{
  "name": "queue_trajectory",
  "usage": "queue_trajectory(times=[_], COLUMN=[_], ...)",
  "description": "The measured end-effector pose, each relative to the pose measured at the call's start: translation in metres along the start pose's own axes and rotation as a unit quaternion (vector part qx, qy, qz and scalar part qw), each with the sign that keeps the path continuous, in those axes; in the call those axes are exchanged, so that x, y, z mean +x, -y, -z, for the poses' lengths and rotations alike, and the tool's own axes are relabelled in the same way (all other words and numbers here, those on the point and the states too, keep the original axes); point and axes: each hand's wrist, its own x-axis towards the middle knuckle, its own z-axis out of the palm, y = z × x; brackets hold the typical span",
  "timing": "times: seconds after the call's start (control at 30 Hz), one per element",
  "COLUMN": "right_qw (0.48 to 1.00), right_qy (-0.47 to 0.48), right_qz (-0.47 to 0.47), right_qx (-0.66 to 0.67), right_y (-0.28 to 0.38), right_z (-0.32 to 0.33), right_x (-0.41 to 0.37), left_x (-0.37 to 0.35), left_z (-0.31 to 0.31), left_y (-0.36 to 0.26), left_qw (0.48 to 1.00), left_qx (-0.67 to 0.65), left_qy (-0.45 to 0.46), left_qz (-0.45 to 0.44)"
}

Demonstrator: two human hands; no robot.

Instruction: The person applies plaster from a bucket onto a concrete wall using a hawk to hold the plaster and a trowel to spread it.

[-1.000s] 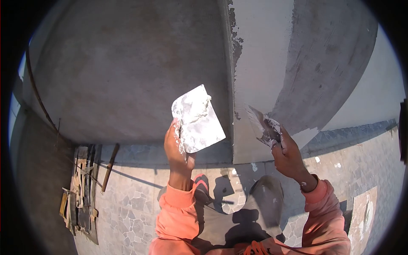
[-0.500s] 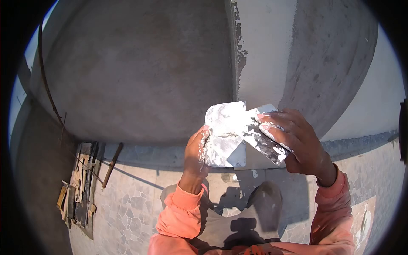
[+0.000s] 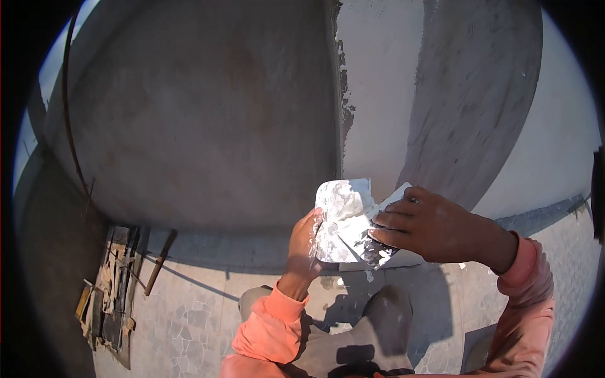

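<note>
In front of my knees, my left hand grips the left edge of a flat plate with rounded corners, smeared with white putty. My right hand is closed over a putty scraper with a dark, putty-spotted part. The scraper's left edge meets the putty on the plate. White flecks cling to the fingers of my left hand. Part of the scraper is hidden under my right fingers.
A grey wall rises ahead, with a white-coated strip beside its corner. Wood scraps lie at the left, near a loose stick. The floor has a stone pattern.
Both hands appear lower in view, with the plate and scraper. My right hand has turned flatter, and the scraper now overlaps more of the plate's right side.
</note>
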Motion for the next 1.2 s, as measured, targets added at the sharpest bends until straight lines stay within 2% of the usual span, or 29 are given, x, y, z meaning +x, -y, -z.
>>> queue_trajectory(times=[0.1, 0.23, 0.27, 0.37, 0.47, 0.53, 0.57, 0.67, 0.7, 0.77, 0.87, 0.97, 1.2], right_qw=[0.992, 0.982, 0.979, 0.946, 0.907, 0.892, 0.884, 0.823, 0.818, 0.806, 0.824, 0.835, 0.866], right_qy=[0.081, -0.067, -0.113, -0.28, -0.316, -0.318, -0.319, -0.286, -0.295, -0.313, -0.303, -0.31, -0.282], right_qz=[-0.034, -0.101, -0.118, -0.096, -0.11, -0.152, -0.173, -0.215, -0.212, -0.21, -0.245, -0.243, -0.247], right_qx=[0.086, 0.148, 0.122, -0.131, -0.254, -0.282, -0.295, -0.441, -0.446, -0.457, -0.412, -0.384, -0.33], right_y=[-0.014, -0.042, -0.045, -0.067, -0.096, -0.092, -0.091, -0.088, -0.089, -0.093, -0.086, -0.079, -0.055], right_z=[0.027, 0.059, 0.075, 0.095, 0.11, 0.106, 0.104, 0.074, 0.062, 0.038, 0.006, -0.037, -0.136], right_x=[0.0, -0.002, 0.003, 0.009, 0.026, 0.035, 0.04, 0.055, 0.056, 0.057, 0.056, 0.055, 0.04], left_x=[-0.002, 0.003, 0.005, 0.004, 0.006, 0.006, 0.005, 0.006, 0.005, 0.007, 0.01, 0.011, 0.016], left_z=[0.001, 0.016, 0.018, 0.026, 0.029, 0.031, 0.029, 0.033, 0.027, 0.033, 0.036, 0.041, 0.05], left_y=[-0.002, -0.002, -0.002, 0.003, 0.001, 0.001, 0.0, -0.003, -0.007, -0.007, -0.009, -0.01, 0.001], left_qw=[0.997, 0.995, 0.995, 0.994, 0.99, 0.988, 0.989, 0.988, 0.988, 0.988, 0.987, 0.985, 0.983], left_qx=[-0.034, -0.008, -0.012, -0.02, -0.026, -0.021, -0.001, 0.001, 0.009, 0.002, 0.0, 0.001, 0.01], left_qy=[0.069, 0.065, 0.058, 0.046, 0.054, 0.062, 0.033, 0.005, 0.027, 0.015, 0.003, 0.02, -0.002], left_qz=[-0.025, -0.08, -0.081, -0.095, -0.126, -0.143, -0.143, -0.157, -0.154, -0.153, -0.161, -0.169, -0.183])
